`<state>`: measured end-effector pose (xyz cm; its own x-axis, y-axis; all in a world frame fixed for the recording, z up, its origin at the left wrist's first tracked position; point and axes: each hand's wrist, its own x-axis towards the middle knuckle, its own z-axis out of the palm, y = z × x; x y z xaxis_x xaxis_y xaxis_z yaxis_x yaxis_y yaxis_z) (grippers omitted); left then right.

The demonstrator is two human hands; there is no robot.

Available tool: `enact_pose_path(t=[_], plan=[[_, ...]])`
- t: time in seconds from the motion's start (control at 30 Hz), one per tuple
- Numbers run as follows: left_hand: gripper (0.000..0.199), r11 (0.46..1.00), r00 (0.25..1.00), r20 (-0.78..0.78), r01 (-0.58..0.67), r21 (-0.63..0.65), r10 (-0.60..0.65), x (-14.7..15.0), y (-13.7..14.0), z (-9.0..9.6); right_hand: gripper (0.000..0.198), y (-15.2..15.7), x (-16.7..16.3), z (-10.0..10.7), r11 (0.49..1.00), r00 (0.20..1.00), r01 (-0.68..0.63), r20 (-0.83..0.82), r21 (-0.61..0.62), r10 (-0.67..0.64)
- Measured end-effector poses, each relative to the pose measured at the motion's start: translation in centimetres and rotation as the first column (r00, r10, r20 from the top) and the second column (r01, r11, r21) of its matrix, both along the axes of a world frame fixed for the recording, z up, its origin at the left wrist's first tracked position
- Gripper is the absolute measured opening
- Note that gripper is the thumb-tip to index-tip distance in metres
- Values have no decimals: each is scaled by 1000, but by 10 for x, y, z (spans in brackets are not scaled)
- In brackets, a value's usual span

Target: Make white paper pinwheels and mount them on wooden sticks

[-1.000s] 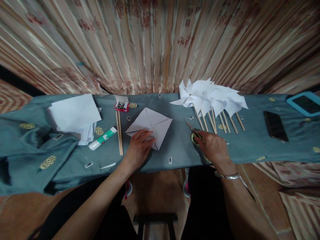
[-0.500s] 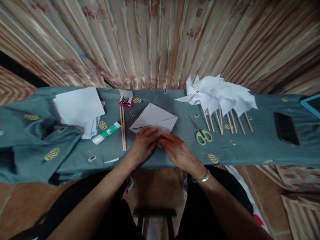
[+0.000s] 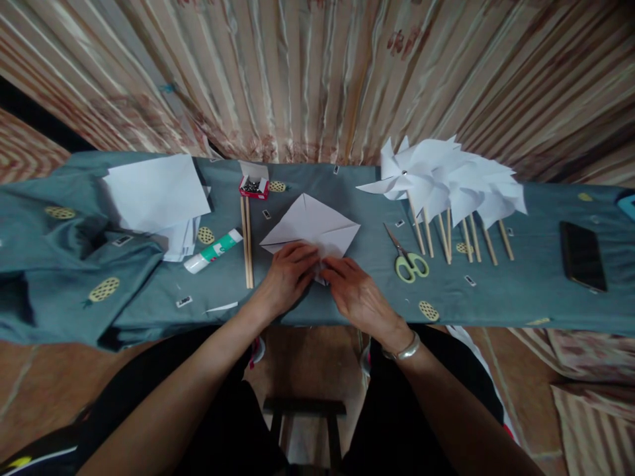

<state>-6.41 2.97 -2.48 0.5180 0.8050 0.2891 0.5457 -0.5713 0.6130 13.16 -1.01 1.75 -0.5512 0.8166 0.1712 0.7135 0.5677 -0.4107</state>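
A white paper square [image 3: 307,221] lies turned like a diamond on the cloth in front of me, with slits or creases running inward from its corners. My left hand [image 3: 292,268] has its fingers bent over the paper's near left side, pressing on it. At the near corner, my right hand [image 3: 354,287] has its fingertips closed on the paper. The two hands' fingertips almost meet, and they cover most of that corner. Green-handled scissors [image 3: 407,258] lie to the right of my right hand. Left of the paper are two wooden sticks [image 3: 247,244].
A green-and-white glue stick [image 3: 213,251], stacked white paper [image 3: 156,195] and a small red box of metal pins [image 3: 254,185] are on the left. Several paper pinwheels [image 3: 446,175] on sticks and a black phone [image 3: 583,256] lie right. A curtain [image 3: 297,79] hangs behind the narrow table.
The view has shifted slightly. My hands stay at the paper's near corner; the fingertips of my right hand are slightly farther from my left.
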Motion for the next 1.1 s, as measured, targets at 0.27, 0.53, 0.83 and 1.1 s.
enact_pose_path(t=[0.27, 0.53, 0.83, 1.1], plan=[[31, 1000, 1000, 7, 17, -5, -17, -1, 1, 0, 36, -9, 4, -3, 1000, 999, -6, -40, -21, 5], [29, 1000, 1000, 2, 2, 3, -2, -1, 0, -1, 37, -16, 8, -8, 998, 985, 24, -168, -50, -32], [32, 1000, 1000, 10, 8, -10, -8, -1, -1, 1, 45, -10, 0, -9, 994, 992, 110, -55, 1, -110], [39, 1000, 1000, 16, 25, -2, -25, -1, 0, 2, 35, -15, -6, -6, 996, 996, 79, 35, 42, -80]])
